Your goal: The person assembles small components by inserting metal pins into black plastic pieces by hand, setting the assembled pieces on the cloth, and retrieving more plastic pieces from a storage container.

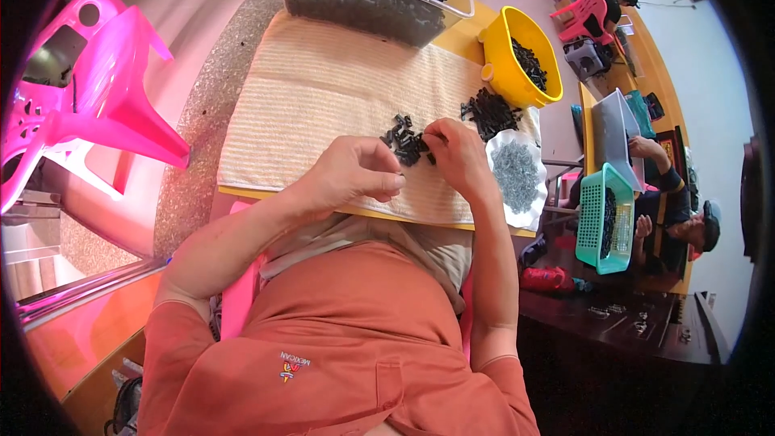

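My left hand (355, 171) hovers over the near part of a striped cream towel (315, 97). Its fingers curl toward the thumb, and whatever sits at the tips is too small to make out. To its right, my right hand (458, 157) reaches down with fingertips pinched at a small black part (429, 158). That spot is the near edge of a loose pile of small black parts (405, 142). Beyond my right hand lies a second heap of longer black pieces (491, 113). Beside my right wrist, a white scalloped plate (533, 214) holds many small clear or silvery pieces.
A clear plastic bin (363, 12) full of black parts stands at the far edge. A yellow tub (504, 73) with more sits far right. Pink chairs (121, 89) stand left. Rightward, a person (674, 222) works by a green basket (593, 218) and grey bin (611, 133).
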Action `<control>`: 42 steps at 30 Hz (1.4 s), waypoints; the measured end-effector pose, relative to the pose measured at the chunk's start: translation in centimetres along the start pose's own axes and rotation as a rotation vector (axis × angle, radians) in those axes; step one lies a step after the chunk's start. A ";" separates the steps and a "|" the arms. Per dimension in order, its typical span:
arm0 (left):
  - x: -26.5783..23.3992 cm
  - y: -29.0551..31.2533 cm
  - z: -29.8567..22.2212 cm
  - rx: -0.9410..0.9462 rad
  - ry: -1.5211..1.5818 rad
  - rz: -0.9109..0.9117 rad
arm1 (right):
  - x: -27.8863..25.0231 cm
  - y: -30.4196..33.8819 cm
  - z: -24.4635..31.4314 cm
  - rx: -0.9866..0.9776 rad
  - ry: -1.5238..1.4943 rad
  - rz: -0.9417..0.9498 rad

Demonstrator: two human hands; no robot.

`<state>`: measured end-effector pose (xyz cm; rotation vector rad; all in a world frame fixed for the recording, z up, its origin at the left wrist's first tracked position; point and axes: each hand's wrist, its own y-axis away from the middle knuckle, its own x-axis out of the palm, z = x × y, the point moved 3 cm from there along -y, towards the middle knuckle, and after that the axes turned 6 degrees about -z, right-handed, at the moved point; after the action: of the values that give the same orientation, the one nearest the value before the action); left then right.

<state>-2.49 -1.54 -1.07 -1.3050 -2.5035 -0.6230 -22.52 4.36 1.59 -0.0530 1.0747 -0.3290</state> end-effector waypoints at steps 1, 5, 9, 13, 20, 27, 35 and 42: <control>0.1 0.1 -0.1 0.001 0.002 -0.014 | 0.0 0.1 -0.1 -0.008 0.001 -0.001; 0.1 0.0 0.0 -0.001 0.019 -0.028 | -0.1 0.1 0.1 -0.062 0.020 -0.028; -0.2 -0.2 0.2 0.014 0.013 -0.007 | 0.2 -0.5 0.1 -0.110 -0.002 -0.053; -0.2 -0.2 0.1 0.027 0.025 -0.021 | 0.3 -1.1 0.8 -0.135 0.089 -0.017; -0.3 0.0 -0.4 0.043 0.022 -0.039 | -0.2 -1.4 2.5 -0.130 0.085 0.031; -0.4 -0.2 -0.3 0.039 0.026 -0.055 | 1.5 -1.6 3.3 -0.162 0.159 0.084; -0.4 0.0 -0.7 0.056 -0.009 -0.062 | 1.8 -1.6 4.1 -0.137 0.179 0.065; -0.7 -0.1 -0.5 0.059 -0.011 -0.072 | 2.3 -1.6 4.6 -0.154 0.219 0.089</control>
<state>-2.18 -2.33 -0.93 -1.2052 -2.5674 -0.5547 -17.97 1.64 2.16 -0.1083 1.3140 -0.1730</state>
